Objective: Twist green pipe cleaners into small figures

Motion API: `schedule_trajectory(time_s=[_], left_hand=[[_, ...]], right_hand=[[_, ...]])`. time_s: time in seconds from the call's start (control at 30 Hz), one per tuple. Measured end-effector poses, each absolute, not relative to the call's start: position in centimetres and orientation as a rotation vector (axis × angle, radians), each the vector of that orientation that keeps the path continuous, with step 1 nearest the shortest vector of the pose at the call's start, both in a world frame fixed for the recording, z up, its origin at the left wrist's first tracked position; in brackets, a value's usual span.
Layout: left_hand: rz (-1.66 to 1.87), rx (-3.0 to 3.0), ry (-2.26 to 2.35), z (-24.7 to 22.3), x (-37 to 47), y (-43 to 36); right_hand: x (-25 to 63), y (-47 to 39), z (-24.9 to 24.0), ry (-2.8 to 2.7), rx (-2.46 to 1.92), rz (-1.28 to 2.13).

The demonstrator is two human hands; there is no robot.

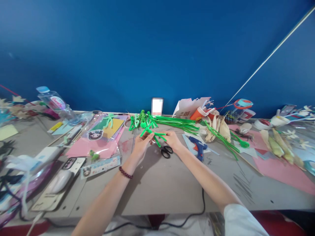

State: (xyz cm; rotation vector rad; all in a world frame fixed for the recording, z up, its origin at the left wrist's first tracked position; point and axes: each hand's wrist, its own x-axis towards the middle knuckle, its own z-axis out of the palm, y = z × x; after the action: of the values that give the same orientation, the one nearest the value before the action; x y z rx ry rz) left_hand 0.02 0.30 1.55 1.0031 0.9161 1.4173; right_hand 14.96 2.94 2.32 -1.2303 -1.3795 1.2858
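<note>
Between my two hands, above the middle of the table, is a green pipe-cleaner figure (149, 131) with several arms sticking out. My left hand (142, 143) pinches it from the left, fingers closed. My right hand (173, 141) has its fingertips closed on a green arm at the right side. Black-handled scissors (166, 151) lie just under my right hand, their blades partly hidden. Behind my hands are more twisted green pipe-cleaner pieces (142, 118) and a bundle of straight green pipe cleaners (179, 123).
A blue glue gun (200, 147) lies right of my hands. Further right are dried corn husks (222, 127) and pink paper (278, 170). On the left are a plastic bag of coloured paper (105, 131), a phone (46, 201) and a water bottle (55, 101). A blue wall (152, 49) rises behind.
</note>
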Motion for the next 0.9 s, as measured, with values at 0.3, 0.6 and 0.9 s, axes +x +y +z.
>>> schedule_trajectory(time_s=[0.3, 0.6, 0.9], left_hand=[[1.456, 1.140, 1.012, 1.4, 0.1, 0.3], [1.614, 1.130, 1.178, -0.3, 0.4, 0.8], [1.679, 1.737, 1.634, -0.2, -0.5, 0.2]], right_hand=[[15.0, 3.0, 2.3, -1.464, -1.166, 1.202], [13.8, 1.3, 1.8, -1.793, -1.199, 0.823], [13.0, 0.4, 1.6, -1.877, -1.246, 0.684]])
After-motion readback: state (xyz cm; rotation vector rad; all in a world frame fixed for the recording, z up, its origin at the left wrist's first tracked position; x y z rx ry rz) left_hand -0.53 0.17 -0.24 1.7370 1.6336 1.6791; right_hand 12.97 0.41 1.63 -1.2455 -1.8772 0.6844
